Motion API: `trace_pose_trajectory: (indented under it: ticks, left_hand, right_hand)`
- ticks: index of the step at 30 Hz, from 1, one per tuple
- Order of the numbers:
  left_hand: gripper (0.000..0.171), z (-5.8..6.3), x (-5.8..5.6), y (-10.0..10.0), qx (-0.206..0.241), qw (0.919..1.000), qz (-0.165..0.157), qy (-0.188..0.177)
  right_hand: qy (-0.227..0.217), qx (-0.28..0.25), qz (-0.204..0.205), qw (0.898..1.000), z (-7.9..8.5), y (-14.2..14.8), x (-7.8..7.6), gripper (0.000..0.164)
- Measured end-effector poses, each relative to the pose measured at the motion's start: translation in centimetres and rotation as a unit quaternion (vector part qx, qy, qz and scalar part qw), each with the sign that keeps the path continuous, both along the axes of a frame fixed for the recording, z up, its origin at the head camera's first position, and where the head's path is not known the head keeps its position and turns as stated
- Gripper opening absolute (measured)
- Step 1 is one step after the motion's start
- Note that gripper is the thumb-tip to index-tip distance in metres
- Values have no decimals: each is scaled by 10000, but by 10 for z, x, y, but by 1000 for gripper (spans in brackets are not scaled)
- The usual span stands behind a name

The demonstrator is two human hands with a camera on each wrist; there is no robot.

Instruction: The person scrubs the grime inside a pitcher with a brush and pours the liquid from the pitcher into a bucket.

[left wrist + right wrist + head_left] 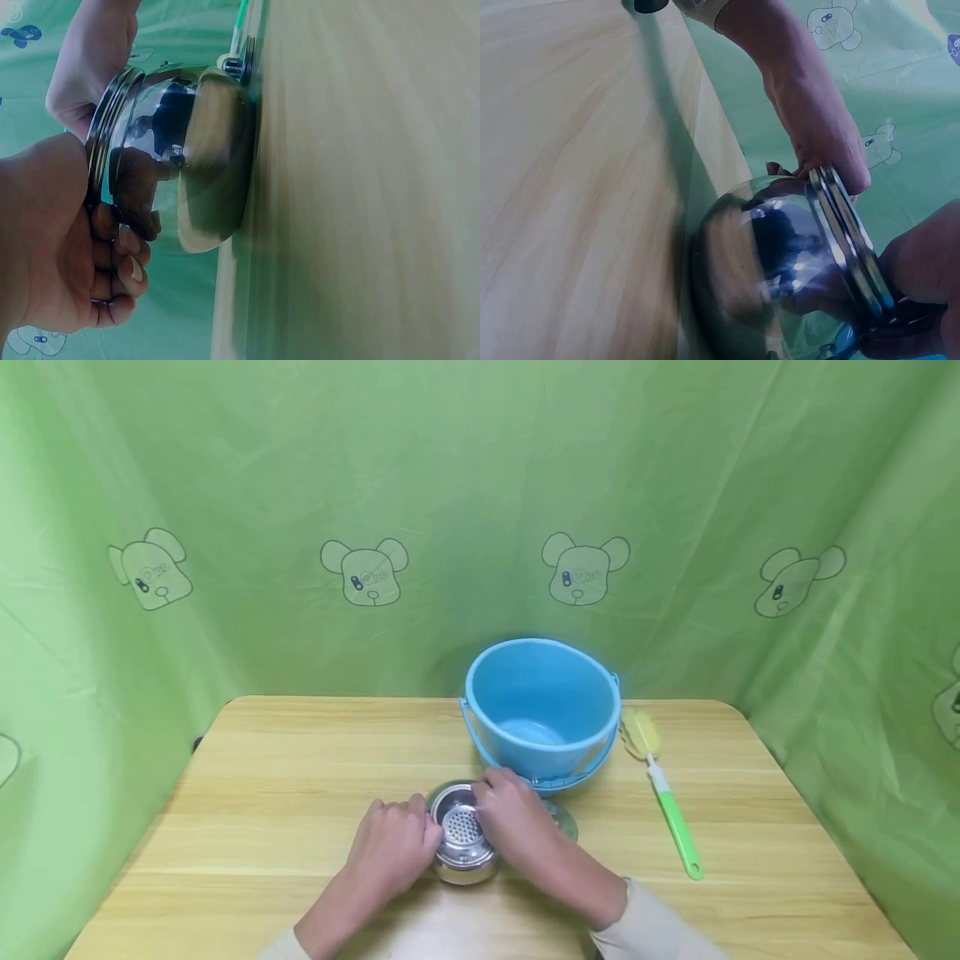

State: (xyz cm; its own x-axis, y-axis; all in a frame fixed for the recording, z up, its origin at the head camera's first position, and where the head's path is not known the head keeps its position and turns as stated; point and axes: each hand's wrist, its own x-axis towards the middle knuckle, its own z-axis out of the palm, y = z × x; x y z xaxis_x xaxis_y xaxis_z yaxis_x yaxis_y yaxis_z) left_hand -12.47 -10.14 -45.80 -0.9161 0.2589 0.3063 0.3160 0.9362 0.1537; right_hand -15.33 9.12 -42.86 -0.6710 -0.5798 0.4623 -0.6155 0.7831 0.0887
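A shiny, round-bellied steel pot (465,872) stands upright on the table, with a perforated strainer (461,825) showing inside its mouth. My left hand (393,847) grips the rim on the left side. In the left wrist view its fingers curl under the rim of the pot (217,157). On the opposite side, my right hand (517,818) holds the rim, its fingers partly hidden. The right wrist view shows stacked metal rings (851,244) at the top of the pot between both hands. A round, shiny lid (564,821) lies partly hidden behind my right wrist.
Behind the pot stands a blue bucket (551,764), its handle hanging down in front. To its right lies a sponge brush (675,827) with a green handle. Green curtains (465,527) enclose the wooden table (300,760) at the back and sides.
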Motion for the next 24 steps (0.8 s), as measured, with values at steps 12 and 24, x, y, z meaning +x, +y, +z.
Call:
trace_pose_trajectory:
  ticks: [12,24]
  left_hand:
    - [25,-1,0,0,-12,10000,2,-79]
    - [26,1,1,-1,-71,9999,-74,6]
  right_hand:
    - [-259,55,-106,9996,4,-2,-1,11]
    - [-647,-27,-27,9979,11,0,2,18]
